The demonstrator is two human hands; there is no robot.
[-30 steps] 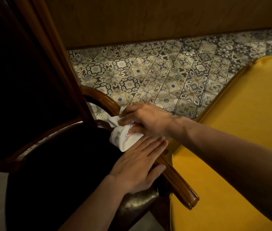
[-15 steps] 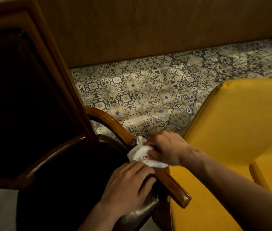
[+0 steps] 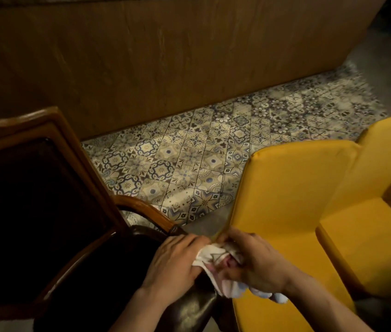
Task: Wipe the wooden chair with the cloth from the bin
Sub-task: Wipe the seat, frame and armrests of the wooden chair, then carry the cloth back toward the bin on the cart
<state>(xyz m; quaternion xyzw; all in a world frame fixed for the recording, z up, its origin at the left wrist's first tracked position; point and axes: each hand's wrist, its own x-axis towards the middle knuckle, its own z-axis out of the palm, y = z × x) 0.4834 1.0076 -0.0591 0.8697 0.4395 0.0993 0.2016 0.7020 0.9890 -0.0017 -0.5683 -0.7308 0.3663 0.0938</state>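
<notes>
The wooden chair (image 3: 74,149) fills the left, with a brown frame, a curved armrest (image 3: 151,212) and a dark leather seat. A white cloth (image 3: 210,256) with a faint print is bunched at the front end of that armrest. My right hand (image 3: 254,262) grips the cloth from the right. My left hand (image 3: 173,267) lies on the seat edge beside the armrest, its fingers touching the cloth. The front part of the armrest is hidden under both hands.
A yellow padded chair (image 3: 297,188) stands close on the right, almost touching the wooden chair. A second yellow seat (image 3: 381,248) sits further right. Patterned floor tiles (image 3: 189,159) run behind, up to a wooden wall panel (image 3: 165,56).
My right hand has slid the cloth down the armrest toward its front end. My left hand has shifted forward along the seat edge. The view has tilted up and back.
</notes>
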